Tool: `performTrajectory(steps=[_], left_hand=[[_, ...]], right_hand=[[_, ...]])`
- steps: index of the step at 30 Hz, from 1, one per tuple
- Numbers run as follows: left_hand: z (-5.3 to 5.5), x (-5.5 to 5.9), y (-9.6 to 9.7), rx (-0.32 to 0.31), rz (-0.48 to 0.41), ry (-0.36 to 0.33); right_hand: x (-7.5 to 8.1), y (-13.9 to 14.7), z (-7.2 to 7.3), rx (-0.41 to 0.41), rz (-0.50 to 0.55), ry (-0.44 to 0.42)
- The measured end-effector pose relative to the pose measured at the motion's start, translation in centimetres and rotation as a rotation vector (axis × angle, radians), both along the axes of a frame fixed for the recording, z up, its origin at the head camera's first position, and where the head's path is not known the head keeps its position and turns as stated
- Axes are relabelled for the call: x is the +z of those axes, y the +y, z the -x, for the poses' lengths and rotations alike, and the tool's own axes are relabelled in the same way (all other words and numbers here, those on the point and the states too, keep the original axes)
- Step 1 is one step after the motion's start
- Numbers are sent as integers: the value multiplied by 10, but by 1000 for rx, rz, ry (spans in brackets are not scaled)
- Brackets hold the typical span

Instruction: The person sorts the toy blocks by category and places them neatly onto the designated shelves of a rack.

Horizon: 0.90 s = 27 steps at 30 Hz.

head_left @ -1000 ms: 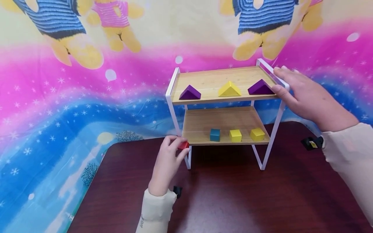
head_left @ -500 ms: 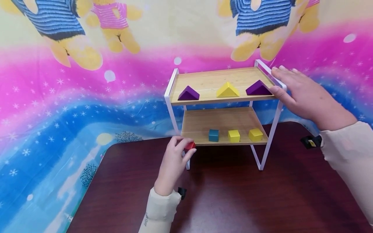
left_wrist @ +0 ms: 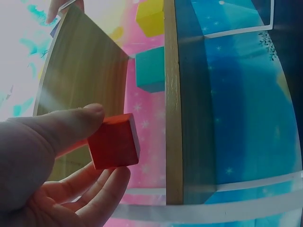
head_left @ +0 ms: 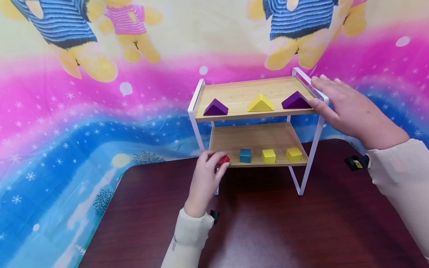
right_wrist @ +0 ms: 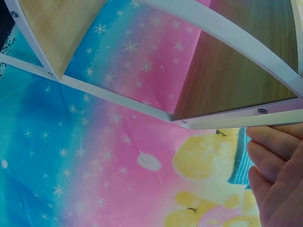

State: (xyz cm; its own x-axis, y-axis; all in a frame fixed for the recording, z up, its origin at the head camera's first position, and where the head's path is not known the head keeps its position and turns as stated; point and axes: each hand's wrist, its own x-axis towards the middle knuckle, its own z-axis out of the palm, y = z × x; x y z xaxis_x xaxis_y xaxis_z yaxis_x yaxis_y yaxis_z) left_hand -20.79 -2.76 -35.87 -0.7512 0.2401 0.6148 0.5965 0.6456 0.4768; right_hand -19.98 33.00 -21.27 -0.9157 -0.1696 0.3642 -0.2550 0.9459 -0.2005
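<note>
Between thumb and fingers my left hand (head_left: 206, 178) pinches a red cube (left_wrist: 115, 142), close to the front left end of the lower shelf (head_left: 251, 137). A teal cube (head_left: 245, 156) stands on that shelf just right of it, followed by a yellow cube (head_left: 269, 156) and a second yellow cube (head_left: 294, 155). My right hand (head_left: 355, 111) rests on the right side rail of the two-tier rack (head_left: 316, 149), fingers extended. Its thumb lies near a purple triangular block (head_left: 296, 100) on the upper shelf.
The upper shelf (head_left: 234, 89) also carries a yellow triangular block (head_left: 260, 103) and another purple triangular block (head_left: 216, 107). The rack's white metal legs stand on a dark wooden table (head_left: 268, 230). A patterned cloth (head_left: 83, 123) hangs behind.
My left hand has moved right and slightly up with the red cube, from beside the rack's left leg to the lower shelf's front edge. The right hand stays on the rail.
</note>
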Motion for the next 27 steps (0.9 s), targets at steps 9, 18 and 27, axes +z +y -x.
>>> performTrajectory(steps=[9,18,27], left_hand=[[3,0,15,63,-7,50],[9,-10,26,148,44,187],[14,-17,32,195,71,224]], right_hand=[[0,-1,0,1,8,-3],[0,0,1,-1,10,-14],[1,-1,1,-9,7,-18]])
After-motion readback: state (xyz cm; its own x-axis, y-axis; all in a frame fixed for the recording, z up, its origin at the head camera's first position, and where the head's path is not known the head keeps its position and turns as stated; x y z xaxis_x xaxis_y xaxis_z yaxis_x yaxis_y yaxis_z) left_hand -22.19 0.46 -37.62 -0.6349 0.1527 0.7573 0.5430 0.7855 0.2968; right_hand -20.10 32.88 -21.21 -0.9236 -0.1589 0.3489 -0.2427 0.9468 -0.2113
